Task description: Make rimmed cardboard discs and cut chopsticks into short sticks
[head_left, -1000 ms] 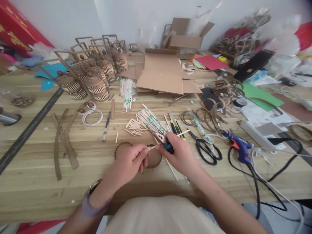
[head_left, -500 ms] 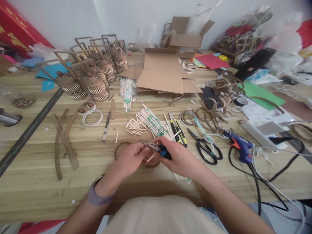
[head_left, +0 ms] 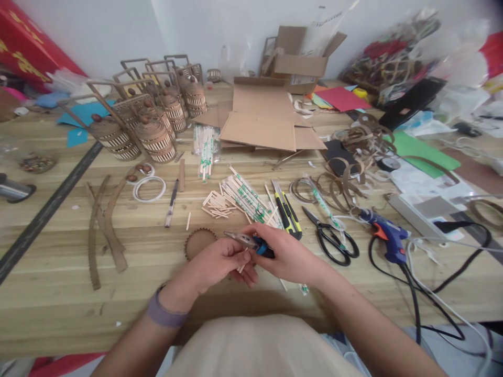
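My right hand (head_left: 288,254) is closed around pliers (head_left: 244,240) with dark and blue handles, their jaws pointing left. My left hand (head_left: 218,264) is closed just below the jaws, pinching a short wooden stick (head_left: 241,268) between thumb and fingers. The stick's upper end is partly hidden by the hand. A round brown disc with a notched rim (head_left: 199,242) lies on the table behind my left hand. Beyond the hands lie a pile of short cut sticks (head_left: 216,203) and several longer sticks in green-printed wrappers (head_left: 247,196).
Utility knives (head_left: 287,212), black scissors (head_left: 334,241) and a blue glue gun (head_left: 389,235) with trailing cords lie right. Brown strips (head_left: 112,235), a white ring (head_left: 149,189) and a pen-like cutter (head_left: 172,204) lie left. Lidded woven baskets (head_left: 155,141) and flattened cardboard (head_left: 259,128) stand farther back.
My left hand has shifted slightly down, uncovering more of the notched disc at left. The stick in it now points more steeply. The other notched rim below the hands is now covered.
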The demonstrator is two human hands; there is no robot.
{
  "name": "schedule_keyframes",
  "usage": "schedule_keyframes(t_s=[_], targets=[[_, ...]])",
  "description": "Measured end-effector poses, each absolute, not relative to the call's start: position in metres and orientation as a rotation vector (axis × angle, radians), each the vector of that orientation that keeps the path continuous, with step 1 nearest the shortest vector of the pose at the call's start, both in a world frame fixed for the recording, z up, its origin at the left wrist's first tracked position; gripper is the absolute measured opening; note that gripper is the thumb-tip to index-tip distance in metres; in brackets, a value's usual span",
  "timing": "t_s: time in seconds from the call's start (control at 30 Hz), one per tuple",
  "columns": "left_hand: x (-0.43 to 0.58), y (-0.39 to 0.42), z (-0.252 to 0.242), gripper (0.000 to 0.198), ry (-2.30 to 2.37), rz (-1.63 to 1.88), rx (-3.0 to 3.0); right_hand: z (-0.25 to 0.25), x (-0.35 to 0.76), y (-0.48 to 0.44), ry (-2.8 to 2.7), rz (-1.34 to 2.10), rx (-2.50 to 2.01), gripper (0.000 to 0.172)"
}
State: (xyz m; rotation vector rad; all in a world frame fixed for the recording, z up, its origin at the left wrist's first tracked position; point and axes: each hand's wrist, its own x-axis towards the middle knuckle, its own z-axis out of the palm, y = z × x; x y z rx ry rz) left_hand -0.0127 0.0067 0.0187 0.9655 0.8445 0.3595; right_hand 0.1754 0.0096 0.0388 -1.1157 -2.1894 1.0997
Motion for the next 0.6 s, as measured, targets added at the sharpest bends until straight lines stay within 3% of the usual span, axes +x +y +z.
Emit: schedule_keyframes(t_s=[0.23,0.4,0.6], targets=[[-0.008,0.008,0.021,0.045,1.002,0.622,0.751,0.028,0.168,0.001,-2.035,0.623,-1.243,0.036],[0.002,0.008,0.025,0.029,1.058,0.746,0.623,0.019,0.158,-0.010,-2.095,0.505,-1.285,0.057],[0.009,0.004,0.026,0.023,1.051,0.765,0.578,0.014,0.155,-0.009,-2.072,0.478,-1.317,0.061]])
